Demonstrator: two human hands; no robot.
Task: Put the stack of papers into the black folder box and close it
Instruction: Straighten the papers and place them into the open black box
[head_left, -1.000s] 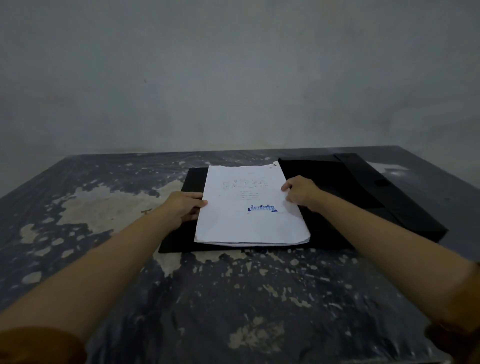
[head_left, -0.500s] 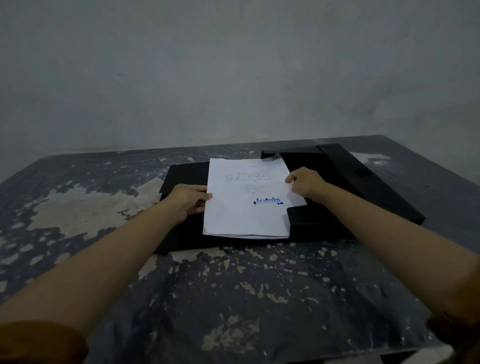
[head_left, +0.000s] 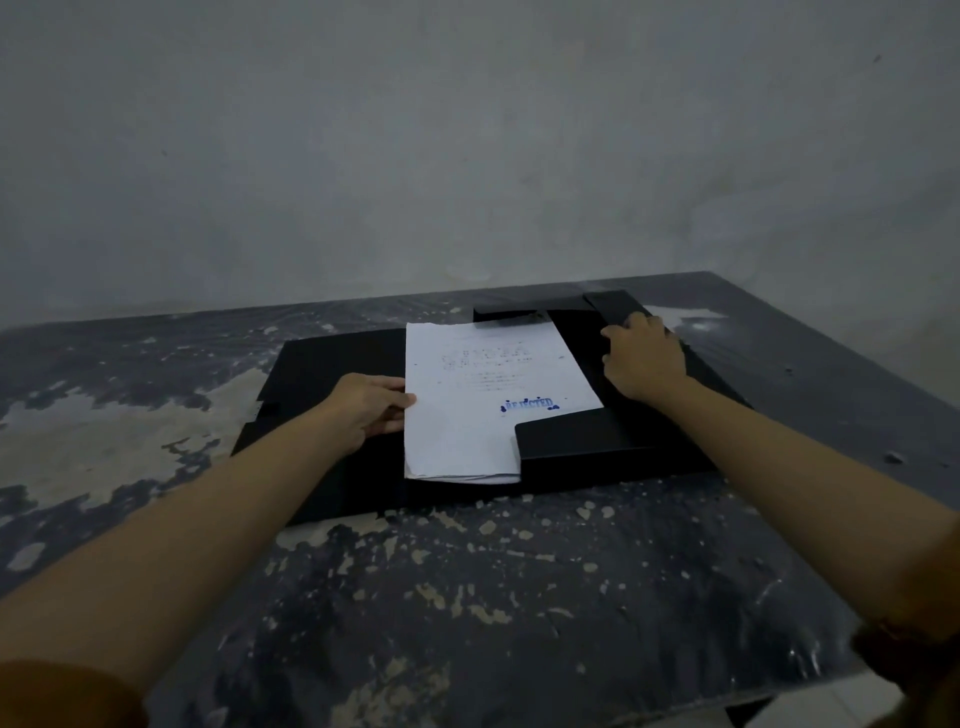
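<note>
The black folder box (head_left: 322, 374) lies open and flat on the table. A white stack of papers (head_left: 467, 415) with a blue stamp lies in its middle, its near right corner tucked under a black flap (head_left: 597, 436) and its far edge under another flap (head_left: 511, 314). My left hand (head_left: 369, 405) holds the stack's left edge, thumb on top. My right hand (head_left: 644, 356) rests on the folder's right side flap (head_left: 696, 364), fingers curled over its far end, off the papers.
The table (head_left: 467, 597) is dark with worn, pale patches, and its right edge runs close past the folder. A bare grey wall (head_left: 467, 156) stands right behind the table's far edge.
My right hand has left the papers' right edge and moved right onto the folder's side flap. The papers sit further under the near flap. My left hand stays at the left edge.
</note>
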